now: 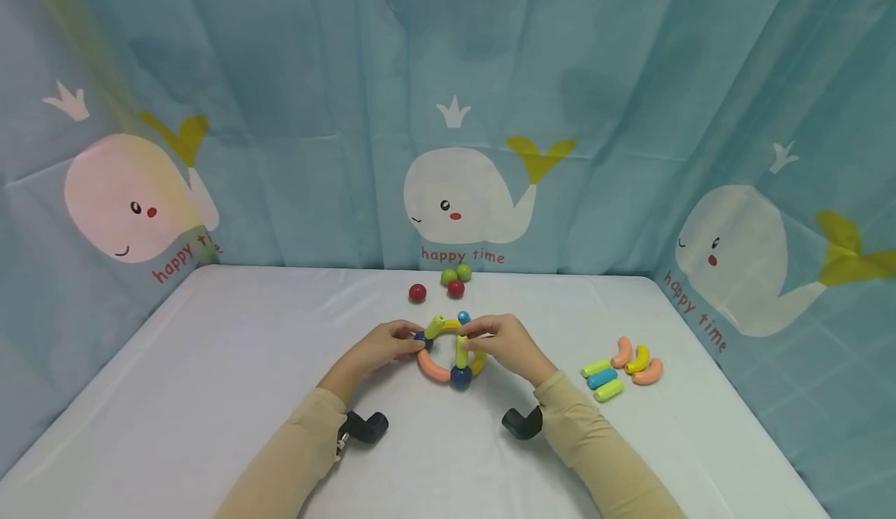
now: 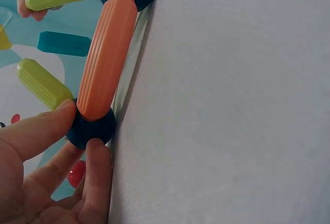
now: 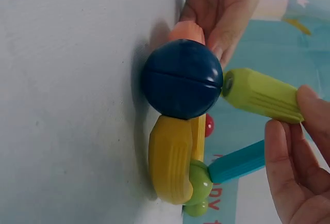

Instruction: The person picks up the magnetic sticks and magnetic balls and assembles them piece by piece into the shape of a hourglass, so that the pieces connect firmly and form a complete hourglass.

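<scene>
A ring of curved rods joined by balls lies on the white table, with short straight rods rising from it. My left hand (image 1: 381,344) pinches the dark blue ball (image 2: 91,131) at the ring's left, thumb on one side and fingers on the other. From that ball a lime-green rod (image 2: 44,83) slants up. An orange curved rod (image 2: 107,59) links it to the front dark blue ball (image 3: 181,79). My right hand (image 1: 505,341) pinches the upper end of a lime-green rod (image 3: 263,94), whose lower end meets the front ball. A yellow curved rod (image 3: 170,159) runs to a green ball (image 3: 200,182) bearing a blue rod (image 3: 237,161).
Behind the ring sit two red balls, one at the left (image 1: 418,293), and two green balls (image 1: 449,276). To the right lie loose straight rods, including a blue rod (image 1: 602,379), and curved rods, one of them yellow (image 1: 638,359). A whale-print curtain (image 1: 315,192) encloses the table.
</scene>
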A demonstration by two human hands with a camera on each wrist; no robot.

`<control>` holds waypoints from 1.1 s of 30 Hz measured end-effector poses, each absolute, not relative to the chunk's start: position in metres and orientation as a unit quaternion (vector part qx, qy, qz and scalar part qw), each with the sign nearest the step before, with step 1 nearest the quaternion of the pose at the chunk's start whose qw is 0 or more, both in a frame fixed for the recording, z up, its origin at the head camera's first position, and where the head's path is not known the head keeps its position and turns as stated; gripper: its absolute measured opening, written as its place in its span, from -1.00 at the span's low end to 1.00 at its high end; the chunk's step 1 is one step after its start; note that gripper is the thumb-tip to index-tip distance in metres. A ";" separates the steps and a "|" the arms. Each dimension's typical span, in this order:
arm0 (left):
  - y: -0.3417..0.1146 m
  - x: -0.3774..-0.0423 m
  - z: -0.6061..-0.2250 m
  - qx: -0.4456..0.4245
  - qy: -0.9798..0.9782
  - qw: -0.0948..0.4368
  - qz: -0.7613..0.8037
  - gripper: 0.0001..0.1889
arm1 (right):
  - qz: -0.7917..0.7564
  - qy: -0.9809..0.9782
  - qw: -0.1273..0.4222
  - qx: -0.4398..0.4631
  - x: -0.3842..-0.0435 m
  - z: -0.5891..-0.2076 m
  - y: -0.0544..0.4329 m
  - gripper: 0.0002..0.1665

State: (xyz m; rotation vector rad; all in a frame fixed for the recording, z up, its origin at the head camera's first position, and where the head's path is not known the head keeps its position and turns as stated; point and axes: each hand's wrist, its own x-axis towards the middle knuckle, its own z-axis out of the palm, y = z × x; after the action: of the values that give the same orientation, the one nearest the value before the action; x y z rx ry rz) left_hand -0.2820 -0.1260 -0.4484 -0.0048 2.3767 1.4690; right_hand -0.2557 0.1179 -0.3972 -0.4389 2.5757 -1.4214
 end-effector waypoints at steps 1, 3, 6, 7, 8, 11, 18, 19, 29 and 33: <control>-0.126 -0.282 -0.449 -0.003 0.837 0.173 0.519 -0.58 | -0.475 0.863 0.085 -0.149 -0.256 -0.398 0.117 -0.74; -0.126 -0.282 -0.448 -0.005 0.837 0.172 0.520 -0.58 | -0.472 0.864 0.087 -0.154 -0.257 -0.398 0.117 -0.73; -0.125 -0.283 -0.448 -0.001 0.835 0.172 0.523 -0.59 | -0.470 0.865 0.085 -0.156 -0.258 -0.398 0.119 -0.70; -0.125 -0.283 -0.447 0.000 0.836 0.171 0.521 -0.58 | -0.475 0.863 0.083 -0.150 -0.259 -0.398 0.120 -0.69; -0.125 -0.282 -0.446 0.001 0.837 0.171 0.520 -0.58 | -0.483 0.861 0.079 -0.140 -0.259 -0.398 0.122 -0.69; -0.124 -0.278 -0.444 0.002 0.847 0.157 0.507 -0.57 | -0.511 0.853 0.047 -0.094 -0.263 -0.400 0.128 -0.69; -0.112 -0.275 -0.434 0.052 0.869 0.084 0.485 -0.52 | -0.513 0.855 0.024 -0.067 -0.282 -0.412 0.129 -0.58; -0.110 -0.275 -0.434 0.058 0.875 0.082 0.473 -0.54 | -0.512 0.855 0.037 -0.075 -0.283 -0.415 0.127 -0.55; -0.102 -0.276 -0.437 0.062 0.893 0.068 0.440 -0.78 | -0.494 0.862 0.036 -0.107 -0.284 -0.425 0.117 -0.69; -0.101 -0.274 -0.436 0.067 0.897 0.059 0.433 -0.77 | -0.513 0.853 0.045 -0.085 -0.280 -0.416 0.120 -0.63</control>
State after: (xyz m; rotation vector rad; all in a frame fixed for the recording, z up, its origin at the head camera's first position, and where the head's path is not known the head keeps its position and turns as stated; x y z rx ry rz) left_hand -0.2737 -0.1014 -0.4356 0.2020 2.7172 1.3108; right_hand -0.2799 0.1203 -0.4160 -0.2610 2.6055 -1.5658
